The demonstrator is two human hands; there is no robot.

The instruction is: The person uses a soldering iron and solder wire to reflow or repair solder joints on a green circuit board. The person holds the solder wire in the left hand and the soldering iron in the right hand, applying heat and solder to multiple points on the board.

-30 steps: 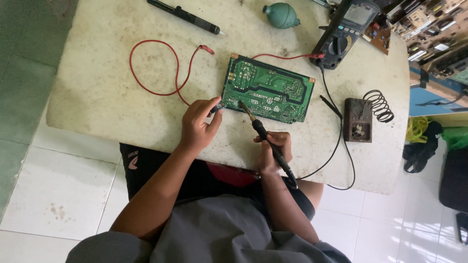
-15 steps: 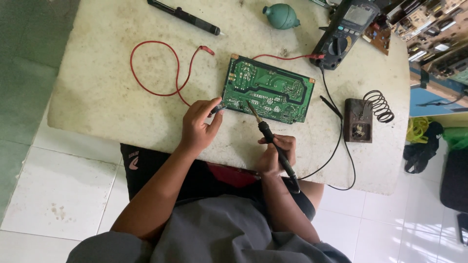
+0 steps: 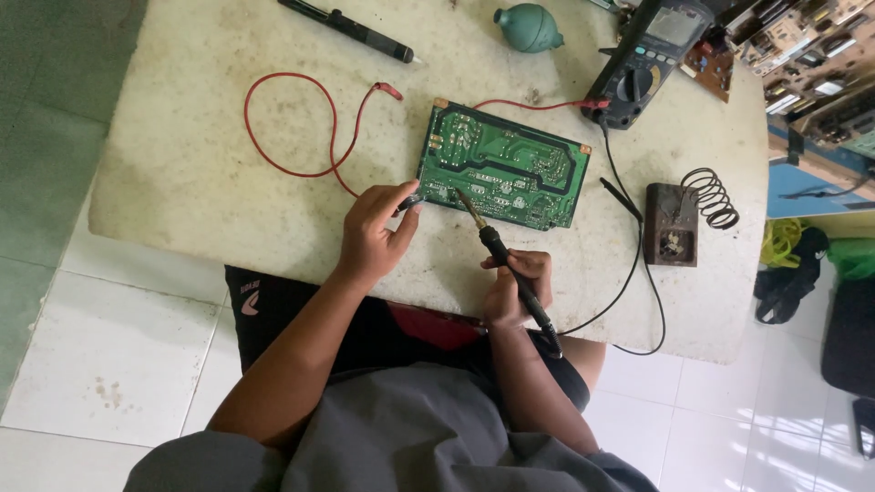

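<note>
A green circuit board (image 3: 507, 164) lies solder side up in the middle of a worn white table (image 3: 182, 164). My right hand (image 3: 512, 288) grips a black soldering iron (image 3: 499, 253) whose tip touches the board's near left part. My left hand (image 3: 375, 230) pinches a small dark thing (image 3: 412, 200) at the board's near left corner; I cannot tell what it is.
A multimeter (image 3: 649, 56) stands at the back right with red lead (image 3: 301, 128) looping left and a black lead (image 3: 622, 199). A soldering iron stand (image 3: 682, 219) with coil sits right of the board. A black desoldering pump (image 3: 348, 27) and a green rubber bulb (image 3: 529, 27) lie at the back.
My right hand and the iron have shifted slightly, with the tip staying on the board's near left area. My left hand has held its place.
</note>
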